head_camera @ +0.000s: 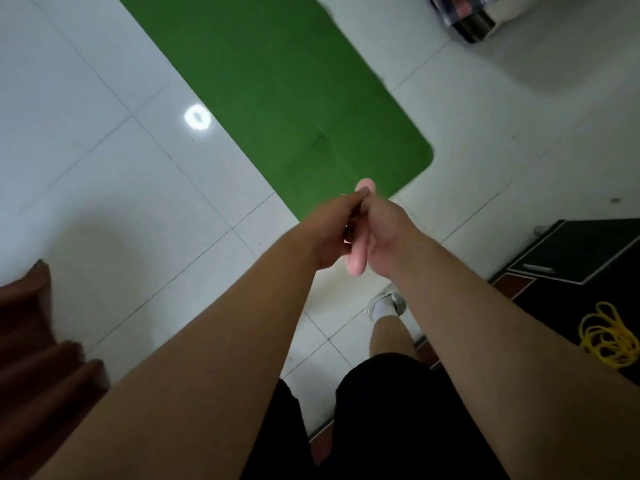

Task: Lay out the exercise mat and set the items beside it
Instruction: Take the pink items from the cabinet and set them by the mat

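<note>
Glossy white tile floor (104,168), flat green mat (277,81) with rounded corner, both hands' grip, left hand (332,233) and right hand (384,237), closed around smooth pink object (357,261)

This looks like a room in a home. The floor (104,140) is glossy white tile that mirrors a round ceiling light (197,117). A green exercise mat (277,91) lies flat across it. Reddish-brown wooden steps (38,341) rise at the left, a low dark cabinet (575,254) stands at the right, and patterned fabric (460,15) lies on pale furniture beyond.
</note>
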